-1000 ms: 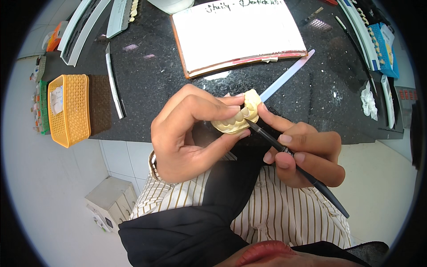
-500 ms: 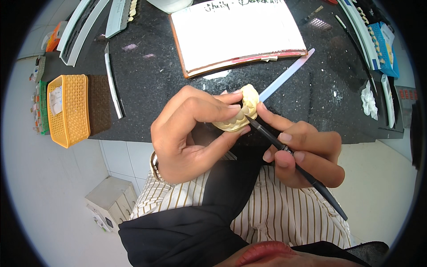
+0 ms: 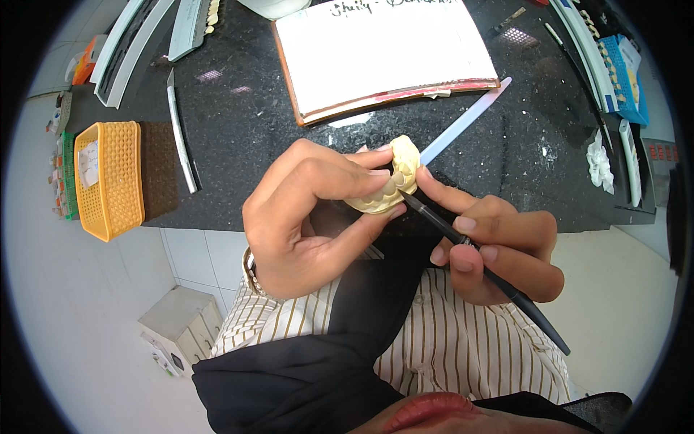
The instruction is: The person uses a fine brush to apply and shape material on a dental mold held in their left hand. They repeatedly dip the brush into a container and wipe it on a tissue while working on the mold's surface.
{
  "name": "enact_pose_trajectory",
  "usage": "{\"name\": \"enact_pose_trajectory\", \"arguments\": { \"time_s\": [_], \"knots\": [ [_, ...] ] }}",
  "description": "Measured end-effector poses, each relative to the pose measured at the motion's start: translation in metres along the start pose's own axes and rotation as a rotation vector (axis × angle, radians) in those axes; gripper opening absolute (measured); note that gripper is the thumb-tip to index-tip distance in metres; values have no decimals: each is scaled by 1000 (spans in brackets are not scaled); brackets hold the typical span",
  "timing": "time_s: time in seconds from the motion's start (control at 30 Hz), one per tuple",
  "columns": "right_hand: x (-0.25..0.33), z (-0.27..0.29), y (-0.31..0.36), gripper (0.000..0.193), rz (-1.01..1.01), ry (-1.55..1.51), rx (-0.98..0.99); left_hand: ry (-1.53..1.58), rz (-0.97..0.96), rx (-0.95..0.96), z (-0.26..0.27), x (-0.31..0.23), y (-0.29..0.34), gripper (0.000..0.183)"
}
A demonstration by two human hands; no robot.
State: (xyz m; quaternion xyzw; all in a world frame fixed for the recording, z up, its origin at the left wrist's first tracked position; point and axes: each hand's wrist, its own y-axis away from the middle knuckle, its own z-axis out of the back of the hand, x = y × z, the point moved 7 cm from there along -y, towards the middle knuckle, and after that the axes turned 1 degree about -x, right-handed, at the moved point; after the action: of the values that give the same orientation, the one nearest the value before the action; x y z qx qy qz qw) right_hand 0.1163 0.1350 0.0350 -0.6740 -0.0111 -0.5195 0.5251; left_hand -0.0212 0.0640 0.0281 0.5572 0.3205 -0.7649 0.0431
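Head | left hand [image 3: 303, 217] pinches cream dental cast [image 3: 390, 181] | right hand [image 3: 491, 249] grips black tool [image 3: 481, 271], tip touching cast

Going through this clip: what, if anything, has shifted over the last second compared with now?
Very little. The left hand still pinches the pale yellow dental cast, and the right hand still holds the thin black tool with its tip against the teeth; the tip looks nudged slightly along them. Nothing was picked up or let go. The notebook and orange basket stayed put.
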Motion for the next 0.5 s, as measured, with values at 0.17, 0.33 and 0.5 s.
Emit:
{"name": "enact_pose_trajectory", "arguments": {
  "time_s": [0.17, 0.33, 0.5],
  "knots": [
    [0, -2, -1, 18, 15, 27, 26, -24, -17, 7, 1, -1, 0, 25],
    [-5, 7, 5, 23, 43, -163, -198, -29, 4, -6, 0, 1, 0, 26],
    [-7, 13, 3, 23, -19, -217, -294, -40, 35, 20, -1, 1, 3, 31]
  ]
}}
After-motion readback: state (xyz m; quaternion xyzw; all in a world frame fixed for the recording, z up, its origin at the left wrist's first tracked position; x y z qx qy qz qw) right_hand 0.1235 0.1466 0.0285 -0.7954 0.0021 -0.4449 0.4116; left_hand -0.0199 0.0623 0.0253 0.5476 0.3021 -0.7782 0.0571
